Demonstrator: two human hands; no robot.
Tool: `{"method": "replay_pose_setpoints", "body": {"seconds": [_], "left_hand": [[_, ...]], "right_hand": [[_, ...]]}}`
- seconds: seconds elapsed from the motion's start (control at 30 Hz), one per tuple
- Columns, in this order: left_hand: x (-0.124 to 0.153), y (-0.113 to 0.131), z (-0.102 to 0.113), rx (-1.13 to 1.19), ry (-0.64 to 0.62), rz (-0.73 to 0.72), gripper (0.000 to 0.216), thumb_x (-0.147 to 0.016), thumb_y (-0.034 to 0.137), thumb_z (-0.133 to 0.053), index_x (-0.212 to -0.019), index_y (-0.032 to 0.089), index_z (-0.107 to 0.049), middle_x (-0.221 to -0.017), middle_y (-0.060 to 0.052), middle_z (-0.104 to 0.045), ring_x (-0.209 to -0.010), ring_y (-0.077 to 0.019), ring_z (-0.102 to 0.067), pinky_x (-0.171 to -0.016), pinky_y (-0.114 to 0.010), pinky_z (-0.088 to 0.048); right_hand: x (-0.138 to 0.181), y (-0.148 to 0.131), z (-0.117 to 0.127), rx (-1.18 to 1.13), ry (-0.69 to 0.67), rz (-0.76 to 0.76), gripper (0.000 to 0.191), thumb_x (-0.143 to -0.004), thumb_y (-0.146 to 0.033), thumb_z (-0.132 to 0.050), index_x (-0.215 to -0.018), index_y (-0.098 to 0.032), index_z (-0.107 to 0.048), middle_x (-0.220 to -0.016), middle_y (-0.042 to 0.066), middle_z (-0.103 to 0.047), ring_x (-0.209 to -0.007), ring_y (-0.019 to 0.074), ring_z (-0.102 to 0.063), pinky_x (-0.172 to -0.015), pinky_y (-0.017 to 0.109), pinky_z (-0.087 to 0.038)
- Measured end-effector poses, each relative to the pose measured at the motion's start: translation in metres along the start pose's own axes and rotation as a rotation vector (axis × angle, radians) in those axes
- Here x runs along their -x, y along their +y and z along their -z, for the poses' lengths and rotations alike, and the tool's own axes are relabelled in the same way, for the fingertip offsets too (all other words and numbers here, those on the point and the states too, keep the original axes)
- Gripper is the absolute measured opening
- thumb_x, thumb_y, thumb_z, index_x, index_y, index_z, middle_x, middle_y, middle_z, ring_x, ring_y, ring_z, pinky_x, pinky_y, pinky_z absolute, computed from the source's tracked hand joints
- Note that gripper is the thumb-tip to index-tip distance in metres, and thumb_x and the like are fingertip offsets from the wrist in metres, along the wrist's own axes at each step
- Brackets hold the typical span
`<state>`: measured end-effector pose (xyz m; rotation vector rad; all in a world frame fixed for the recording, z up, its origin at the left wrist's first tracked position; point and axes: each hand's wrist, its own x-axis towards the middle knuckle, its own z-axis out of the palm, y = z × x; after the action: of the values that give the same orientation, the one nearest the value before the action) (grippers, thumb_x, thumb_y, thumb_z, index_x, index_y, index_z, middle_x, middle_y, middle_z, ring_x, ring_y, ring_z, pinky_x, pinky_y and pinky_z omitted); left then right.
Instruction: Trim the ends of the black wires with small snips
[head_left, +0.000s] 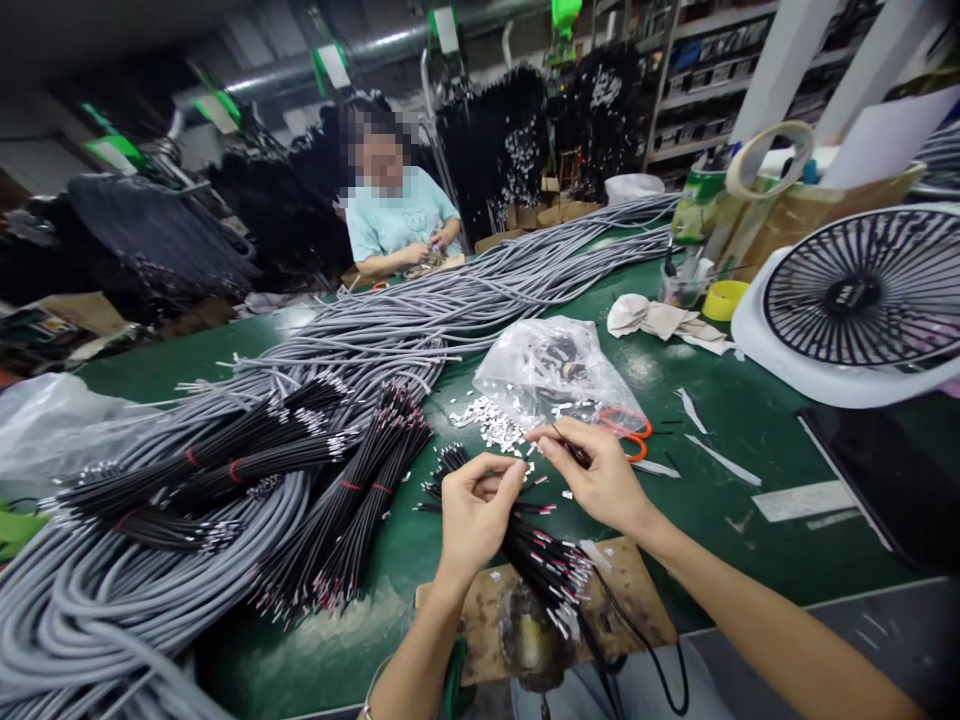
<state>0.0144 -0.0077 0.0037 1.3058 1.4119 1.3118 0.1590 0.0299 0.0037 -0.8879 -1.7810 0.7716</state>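
Both wrists bent, left hand (476,512) and right hand (600,478) pinch black wires (536,560).

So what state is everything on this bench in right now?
Left hand, pinched shut on loose wires, which are fanned out on the bench.
Right hand, pinched shut on single wire.
Tied bundles, bound with red bands, lying flat.
Grey cables, unbound, heaped along the table.
Bag, crumpled, dark parts inside.
Scissors, lying flat, blades hidden.
Fan, tilted back; spinning or not, cannot tell.
Screen, dark.
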Motion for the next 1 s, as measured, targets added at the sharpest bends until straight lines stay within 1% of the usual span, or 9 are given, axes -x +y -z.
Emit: {"method": "replay_pose_setpoints", "body": {"seconds": [0.07, 0.13, 0.27, 0.37, 0.47, 0.63, 0.73, 0.83, 1.0], "left_hand": [[0.0021, 0.0036, 0.0012, 0.030, 0.045, -0.019, 0.015, -0.067, 0.027, -0.066, -0.065, 0.012, -0.065, -0.053, 0.001, -0.057, -0.043, -0.0066, -0.048, -0.041, -0.015, -0.037], [0.0032, 0.0055, 0.0021, 0.046, 0.060, -0.033, 0.014, -0.068, 0.026, -0.066, -0.066, 0.013, -0.066, -0.054, 0.001, -0.059, -0.044, -0.0067, -0.049, -0.042, -0.015, -0.039], [0.0039, 0.0044, 0.0031, 0.053, 0.095, -0.052, 0.011, -0.068, 0.024, -0.066, -0.067, 0.012, -0.066, -0.058, 0.000, -0.060, -0.048, -0.0072, -0.052, -0.045, -0.015, -0.041], [0.0043, 0.0020, 0.0039, 0.041, 0.124, -0.057, 0.011, -0.068, 0.023, -0.067, -0.067, 0.012, -0.065, -0.061, -0.001, -0.060, -0.052, -0.0086, -0.055, -0.049, -0.017, -0.043], [0.0045, 0.0010, 0.0044, 0.021, 0.134, -0.076, 0.011, -0.067, 0.022, -0.068, -0.067, 0.012, -0.065, -0.062, 0.000, -0.058, -0.055, -0.0087, -0.055, -0.051, -0.017, -0.044], [0.0043, 0.0018, 0.0036, 0.001, 0.159, -0.099, 0.011, -0.065, 0.021, -0.069, -0.065, 0.012, -0.063, -0.061, 0.001, -0.056, -0.054, -0.0080, -0.054, -0.049, -0.016, -0.043], [0.0040, 0.0021, 0.0030, 0.004, 0.144, -0.079, 0.011, -0.066, 0.021, -0.069, -0.066, 0.012, -0.063, -0.060, 0.002, -0.057, -0.052, -0.0076, -0.054, -0.049, -0.016, -0.043], [0.0042, 0.0022, 0.0024, 0.006, 0.100, -0.058, 0.011, -0.069, 0.023, -0.066, -0.069, 0.012, -0.063, -0.060, 0.001, -0.060, -0.053, -0.0077, -0.054, -0.050, -0.015, -0.043], [0.0045, 0.0017, 0.0036, -0.012, 0.079, -0.042, 0.017, -0.076, 0.028, -0.060, -0.072, 0.011, -0.062, -0.057, 0.002, -0.056, -0.049, -0.0063, -0.048, -0.046, -0.015, -0.039]], "right_hand": [[0.0003, -0.0032, 0.0006, -0.062, 0.007, 0.035, 0.020, -0.083, -0.018, -0.047, -0.090, -0.018, -0.066, -0.076, 0.003, -0.062, -0.067, 0.0130, -0.055, -0.059, 0.026, -0.043], [0.0020, -0.0055, 0.0004, -0.107, 0.008, 0.067, 0.024, -0.080, -0.015, -0.049, -0.096, -0.021, -0.066, -0.078, 0.003, -0.062, -0.067, 0.0129, -0.055, -0.059, 0.026, -0.044], [0.0053, -0.0059, -0.0004, -0.133, 0.000, 0.101, 0.031, -0.075, -0.010, -0.050, -0.097, -0.023, -0.067, -0.072, 0.001, -0.060, -0.059, 0.0114, -0.051, -0.052, 0.024, -0.041], [0.0066, -0.0055, -0.0008, -0.142, -0.006, 0.130, 0.033, -0.074, -0.008, -0.050, -0.098, -0.022, -0.067, -0.068, 0.001, -0.058, -0.057, 0.0111, -0.050, -0.051, 0.024, -0.040], [0.0078, -0.0060, -0.0010, -0.138, -0.030, 0.131, 0.032, -0.075, -0.009, -0.050, -0.100, -0.021, -0.067, -0.067, 0.001, -0.057, -0.056, 0.0112, -0.049, -0.050, 0.024, -0.038], [0.0089, -0.0071, -0.0017, -0.138, -0.071, 0.102, 0.033, -0.077, -0.011, -0.049, -0.104, -0.020, -0.065, -0.064, 0.000, -0.053, -0.052, 0.0100, -0.045, -0.047, 0.023, -0.035], [0.0077, -0.0063, -0.0024, -0.110, -0.082, 0.072, 0.035, -0.076, -0.009, -0.050, -0.106, -0.020, -0.063, -0.065, 0.000, -0.053, -0.055, 0.0103, -0.046, -0.050, 0.023, -0.037], [0.0061, -0.0053, -0.0021, -0.080, -0.073, 0.055, 0.033, -0.077, -0.010, -0.052, -0.106, -0.020, -0.064, -0.067, 0.001, -0.054, -0.058, 0.0111, -0.048, -0.053, 0.024, -0.039], [0.0070, -0.0064, 0.0001, -0.084, -0.082, 0.061, 0.030, -0.078, -0.013, -0.051, -0.104, -0.017, -0.064, -0.063, 0.000, -0.052, -0.054, 0.0105, -0.046, -0.051, 0.023, -0.038]]}}
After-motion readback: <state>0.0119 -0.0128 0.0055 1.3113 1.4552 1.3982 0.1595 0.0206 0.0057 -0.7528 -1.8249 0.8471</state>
